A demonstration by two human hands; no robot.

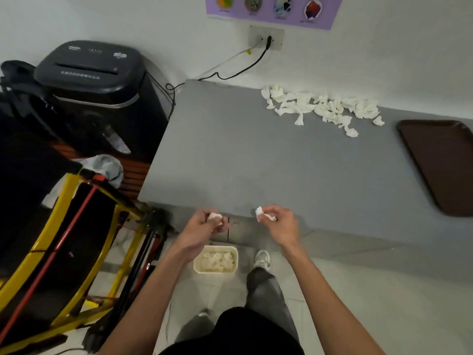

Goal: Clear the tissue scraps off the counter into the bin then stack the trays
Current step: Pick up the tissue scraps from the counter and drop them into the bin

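Tissue scraps [322, 107] are strewn lengthwise along the counter's [230, 160] back edge; left hand [204, 228] and right hand [277, 222] are each clamped on a scrap above the bin [216, 260].

Black paper shredder [92, 73] sits left of counter edge, up against white wall. Wall outlet [266, 37] above, black cable [238, 73] plugged in, trailing down toward shredder side. Purple poster [273, 7] up top with four round pictures, cut off by frame. Yellow and black frame thing [58, 252] lower left, can't tell what exactly. Grey cloth [105, 167] draped beside it. Pale tiled floor [358, 290] below.
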